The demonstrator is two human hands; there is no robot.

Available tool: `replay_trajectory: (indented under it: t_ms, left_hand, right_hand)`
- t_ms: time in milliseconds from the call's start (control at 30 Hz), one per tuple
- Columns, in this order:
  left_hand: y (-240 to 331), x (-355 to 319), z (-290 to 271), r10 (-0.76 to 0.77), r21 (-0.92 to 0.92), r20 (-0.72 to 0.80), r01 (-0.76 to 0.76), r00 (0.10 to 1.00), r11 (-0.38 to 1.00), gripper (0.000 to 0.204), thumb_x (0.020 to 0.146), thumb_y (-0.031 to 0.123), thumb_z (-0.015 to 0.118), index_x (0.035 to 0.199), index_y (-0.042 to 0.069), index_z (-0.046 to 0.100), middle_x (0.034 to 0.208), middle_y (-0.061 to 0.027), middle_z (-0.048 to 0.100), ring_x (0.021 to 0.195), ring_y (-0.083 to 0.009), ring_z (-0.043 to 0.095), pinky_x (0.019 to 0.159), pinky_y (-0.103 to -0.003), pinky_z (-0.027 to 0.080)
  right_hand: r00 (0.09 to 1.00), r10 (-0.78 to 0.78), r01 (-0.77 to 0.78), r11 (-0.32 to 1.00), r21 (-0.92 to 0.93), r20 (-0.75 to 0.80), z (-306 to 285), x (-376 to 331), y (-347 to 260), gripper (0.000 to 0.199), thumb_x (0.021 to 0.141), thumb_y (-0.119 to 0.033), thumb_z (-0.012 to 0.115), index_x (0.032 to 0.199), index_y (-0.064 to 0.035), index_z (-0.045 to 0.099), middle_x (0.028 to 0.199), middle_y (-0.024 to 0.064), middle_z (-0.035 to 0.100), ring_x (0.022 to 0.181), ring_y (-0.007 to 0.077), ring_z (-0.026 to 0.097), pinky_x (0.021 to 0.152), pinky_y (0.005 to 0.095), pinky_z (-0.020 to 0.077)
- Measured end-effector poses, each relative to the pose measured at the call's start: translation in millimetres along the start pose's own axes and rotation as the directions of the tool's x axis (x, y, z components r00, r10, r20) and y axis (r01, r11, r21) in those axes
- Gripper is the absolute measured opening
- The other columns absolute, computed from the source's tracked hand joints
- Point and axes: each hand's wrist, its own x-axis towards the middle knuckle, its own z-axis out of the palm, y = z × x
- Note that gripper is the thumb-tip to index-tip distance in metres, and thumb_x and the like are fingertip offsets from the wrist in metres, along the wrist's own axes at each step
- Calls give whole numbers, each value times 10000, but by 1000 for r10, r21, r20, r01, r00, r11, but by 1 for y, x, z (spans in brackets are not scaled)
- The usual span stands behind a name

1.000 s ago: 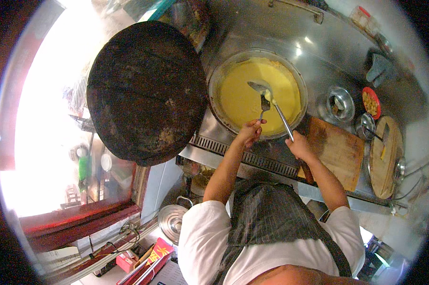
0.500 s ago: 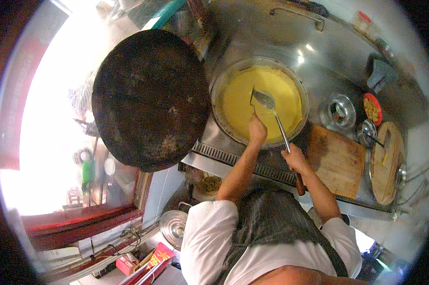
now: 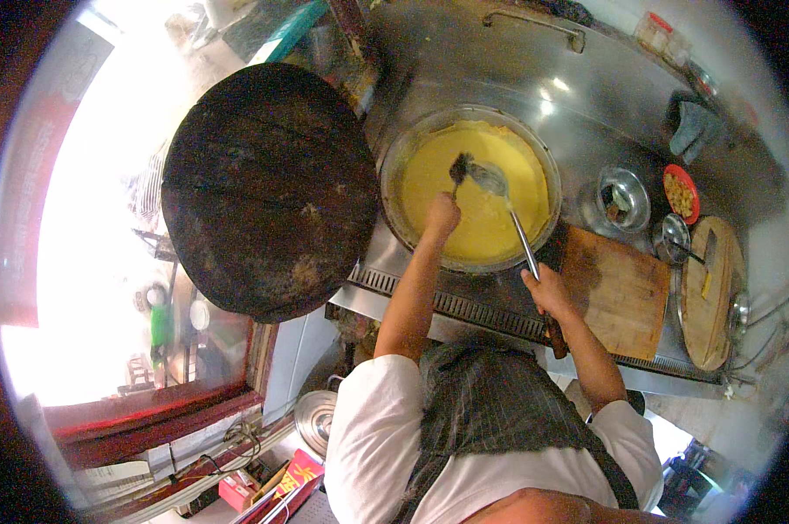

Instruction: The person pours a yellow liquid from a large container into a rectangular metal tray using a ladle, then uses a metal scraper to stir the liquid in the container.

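left hand (image 3: pixel 442 214) closed on brush (image 3: pixel 458 166) over wok (image 3: pixel 469 188) | right hand (image 3: pixel 545 290) gripped ladle (image 3: pixel 508 214) handle, bowl above yellow batter (image 3: pixel 482 218) | risk: drips onto stove (image 3: pixel 499 306); forearm close to hot rim; lid (image 3: pixel 268 188) just beside

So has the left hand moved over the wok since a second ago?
Yes. The left hand has pushed farther in over the yellow batter in the wok, away from the near rim where it was, with its small dark tool.
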Motion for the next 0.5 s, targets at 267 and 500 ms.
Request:
replay_trajectory:
  t_ms: [267,500]
  left_hand:
    - [14,-76,43,-42,-191,-78,26,996,981,244,726,-2,460,939,-52,567,811,-254,587,783,-410,571,680,-462,461]
    - [48,-100,18,-42,-22,-9,41,999,999,291,760,3,457,1040,-47,518,890,-258,573,800,-411,572,692,-470,465]
  right_hand:
    - [996,49,-40,993,113,-77,6,26,3,349,859,-375,488,853,-26,477,568,127,527,378,239,509,412,381,425]
    - [950,-210,154,959,-237,-233,41,61,31,304,890,-317,450,844,-17,440,545,97,464,394,222,478,408,363,402]
